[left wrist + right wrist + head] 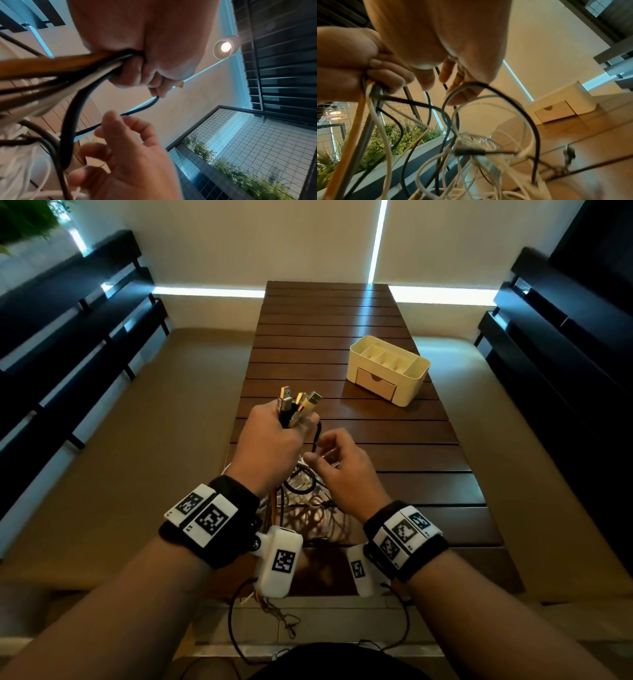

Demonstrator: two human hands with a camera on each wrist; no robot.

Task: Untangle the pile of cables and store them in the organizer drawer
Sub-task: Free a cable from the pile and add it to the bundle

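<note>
My left hand (274, 436) is raised over the near part of the wooden table (342, 320) and grips a bundle of cables, their USB plugs (299, 402) sticking up out of the fist. Orange, grey, white and black cables hang from it into a tangled pile (305, 501) on the table. My right hand (337, 463) is just to the right, fingers curled and hooked through a black cable loop (488, 86) and a white loop. The cream organizer (411, 385) stands far right, its drawer (375, 383) closed.
Dark slatted benches (68, 337) flank the narrow table on both sides, with the floor lower between them. Thin wires (274, 614) from the wrist cameras dangle over the table's near edge. A planter with greenery (388, 142) lies off to the left.
</note>
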